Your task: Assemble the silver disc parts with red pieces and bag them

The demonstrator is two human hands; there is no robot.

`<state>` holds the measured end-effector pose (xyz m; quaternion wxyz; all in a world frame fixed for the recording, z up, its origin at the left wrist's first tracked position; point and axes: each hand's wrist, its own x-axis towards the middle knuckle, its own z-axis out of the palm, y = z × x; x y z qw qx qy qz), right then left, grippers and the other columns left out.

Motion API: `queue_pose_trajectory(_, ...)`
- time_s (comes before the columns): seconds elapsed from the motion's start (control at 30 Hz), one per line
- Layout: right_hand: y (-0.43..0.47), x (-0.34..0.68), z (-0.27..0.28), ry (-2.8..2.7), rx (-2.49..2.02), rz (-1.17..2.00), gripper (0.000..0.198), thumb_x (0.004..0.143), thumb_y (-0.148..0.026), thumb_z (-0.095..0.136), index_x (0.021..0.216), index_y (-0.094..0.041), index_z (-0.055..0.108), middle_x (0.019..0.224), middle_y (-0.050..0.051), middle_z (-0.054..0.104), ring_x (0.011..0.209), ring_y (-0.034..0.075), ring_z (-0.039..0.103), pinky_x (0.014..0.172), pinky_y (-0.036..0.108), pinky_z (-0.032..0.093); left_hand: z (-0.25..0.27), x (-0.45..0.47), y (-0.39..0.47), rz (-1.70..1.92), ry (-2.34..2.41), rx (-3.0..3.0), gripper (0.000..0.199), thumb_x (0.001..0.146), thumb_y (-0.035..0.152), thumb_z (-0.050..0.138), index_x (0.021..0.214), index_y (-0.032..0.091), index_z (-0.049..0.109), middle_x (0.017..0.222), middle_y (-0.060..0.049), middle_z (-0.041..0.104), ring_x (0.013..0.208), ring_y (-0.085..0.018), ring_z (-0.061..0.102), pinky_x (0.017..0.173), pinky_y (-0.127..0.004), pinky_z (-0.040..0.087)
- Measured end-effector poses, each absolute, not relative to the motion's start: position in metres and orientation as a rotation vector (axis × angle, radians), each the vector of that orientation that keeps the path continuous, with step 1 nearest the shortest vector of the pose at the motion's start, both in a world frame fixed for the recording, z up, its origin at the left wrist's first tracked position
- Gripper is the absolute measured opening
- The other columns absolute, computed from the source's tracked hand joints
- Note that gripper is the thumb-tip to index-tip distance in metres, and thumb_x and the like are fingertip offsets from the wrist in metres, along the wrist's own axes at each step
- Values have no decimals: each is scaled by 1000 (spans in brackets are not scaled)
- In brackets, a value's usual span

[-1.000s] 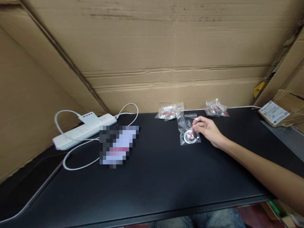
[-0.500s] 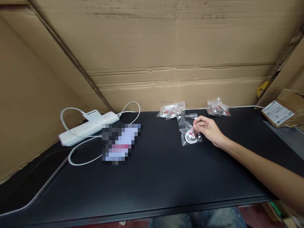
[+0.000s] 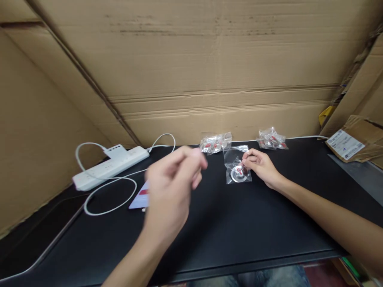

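Note:
My right hand (image 3: pixel 259 166) pinches the right edge of a clear plastic bag (image 3: pixel 230 160), with thumb and fingers closed on it. Inside the bag lies a round silvery disc (image 3: pixel 238 176) with a red piece on top. The bag rests on the black table (image 3: pixel 233 223). My left hand (image 3: pixel 172 183), slightly blurred, is raised over the table to the left of the bag, apart from it. Its fingers are curled in with the thumb against them, and nothing shows in them. Behind it, a phone-like flat thing with a pale, red-banded face (image 3: pixel 139 199) is partly hidden.
Two clear bags of similar discs, one left (image 3: pixel 216 142) and one right (image 3: pixel 272 138), lie by the cardboard wall (image 3: pixel 185 59). A white power strip (image 3: pixel 110 167) and looping white cable (image 3: pixel 110 211) are at left. A labelled brown packet (image 3: pixel 356 139) sits at right.
My left hand has come into view from below and now covers part of the flat pale thing. My right hand keeps its pinch on the bag, almost unmoved. The view has shifted slightly.

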<state>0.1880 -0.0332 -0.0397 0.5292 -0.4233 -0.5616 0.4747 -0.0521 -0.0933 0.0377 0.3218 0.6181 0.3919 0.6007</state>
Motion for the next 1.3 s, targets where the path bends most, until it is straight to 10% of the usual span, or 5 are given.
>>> queue_pose_trajectory(0.17, -34, 188, -35, -1313, -985, 1201, 29, 75, -40, 76, 82, -20, 56, 73, 0, 66, 64, 13, 60, 64, 29, 48, 8, -10, -17, 1117, 1017, 1731, 40, 77, 33, 73, 113, 18, 64, 103, -9, 67, 92, -21, 64, 78, -35, 52)
queue_pose_trajectory(1.3, -40, 186, -37, -1454, -900, 1081, 17, 80, -20, 64, 84, -25, 80, 95, 5, 69, 75, 16, 63, 62, 30, 50, -25, -16, -21, 1011, 687, 1487, 20, 87, 20, 50, 87, 12, 68, 85, -9, 69, 78, -19, 68, 77, -36, 57)
